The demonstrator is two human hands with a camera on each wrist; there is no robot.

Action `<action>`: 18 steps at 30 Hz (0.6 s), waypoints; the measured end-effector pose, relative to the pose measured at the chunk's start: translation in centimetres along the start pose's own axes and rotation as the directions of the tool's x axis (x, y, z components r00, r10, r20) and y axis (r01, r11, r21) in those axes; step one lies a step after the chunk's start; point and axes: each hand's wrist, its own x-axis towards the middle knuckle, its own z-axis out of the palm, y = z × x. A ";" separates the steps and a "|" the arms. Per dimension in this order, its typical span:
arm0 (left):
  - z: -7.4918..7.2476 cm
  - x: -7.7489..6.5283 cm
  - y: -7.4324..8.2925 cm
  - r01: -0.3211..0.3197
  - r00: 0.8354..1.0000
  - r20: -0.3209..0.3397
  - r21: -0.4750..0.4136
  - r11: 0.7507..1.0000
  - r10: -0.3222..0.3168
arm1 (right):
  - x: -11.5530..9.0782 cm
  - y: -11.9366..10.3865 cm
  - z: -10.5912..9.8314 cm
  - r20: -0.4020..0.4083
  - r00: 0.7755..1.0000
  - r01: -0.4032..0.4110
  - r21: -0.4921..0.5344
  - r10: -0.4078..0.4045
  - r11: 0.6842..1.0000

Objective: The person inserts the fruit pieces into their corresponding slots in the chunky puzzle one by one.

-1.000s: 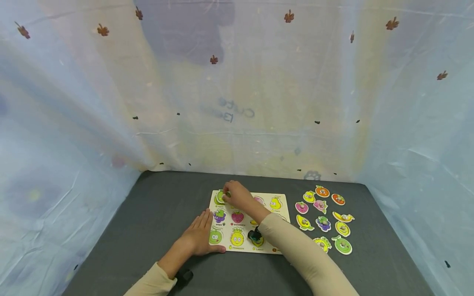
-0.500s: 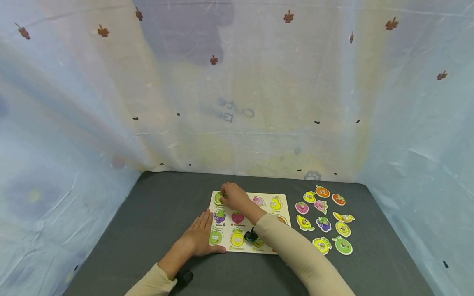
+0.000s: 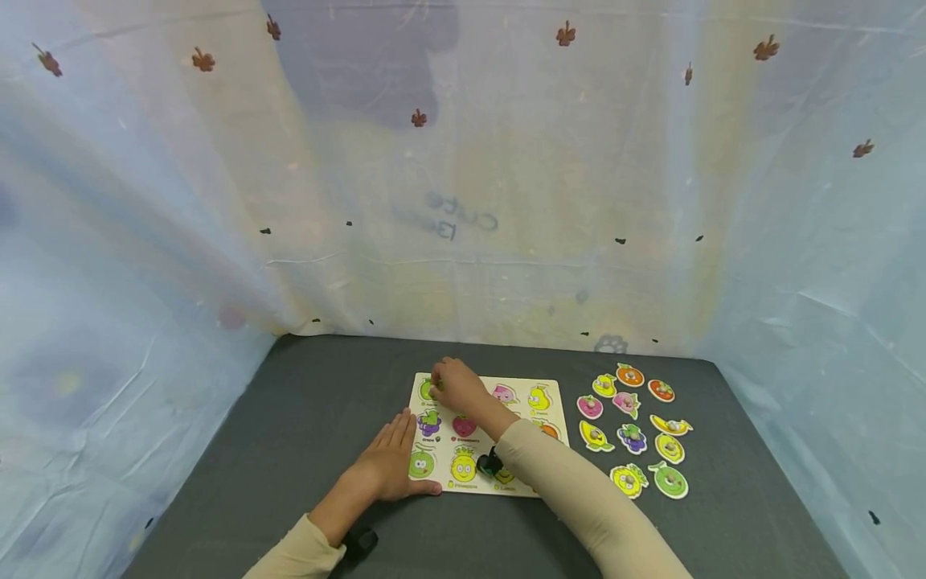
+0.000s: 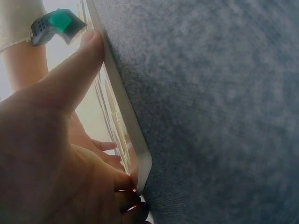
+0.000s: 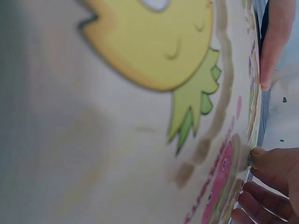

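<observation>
In the head view, the right hand (image 3: 460,384) has a narrow pinching grip on the green apple piece (image 3: 425,389) at the far left corner of the fruit puzzle board (image 3: 442,464); whether it sits flush is hidden. The left hand (image 3: 391,462) lies with straight fingers beside the board's left edge, its thumb at the near edge, grasping nothing. Loose fruit pieces, including grapes (image 3: 633,438) and a banana (image 3: 670,425), lie right of the board on the dark bench (image 3: 347,378).

The left wrist view shows the thumb extended against the board's edge.

In the right wrist view, thumb and fingers meet beyond the printed strawberry (image 5: 222,170).
</observation>
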 end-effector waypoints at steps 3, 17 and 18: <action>0.6 0.4 -0.5 -0.007 1.000 -0.023 -0.007 1.000 0.007 | -0.1 0.0 0.0 -0.006 1.000 0.000 0.008 0.000 1.000; 0.6 0.3 -0.5 -0.017 0.999 -0.051 -0.029 0.999 0.016 | -1.5 1.0 -1.8 -0.021 0.999 -0.036 0.055 0.037 0.998; 0.3 0.1 -0.3 -0.018 0.999 -0.050 -0.038 0.999 0.016 | -1.7 1.2 -2.0 -0.025 0.999 -0.034 0.073 0.036 0.997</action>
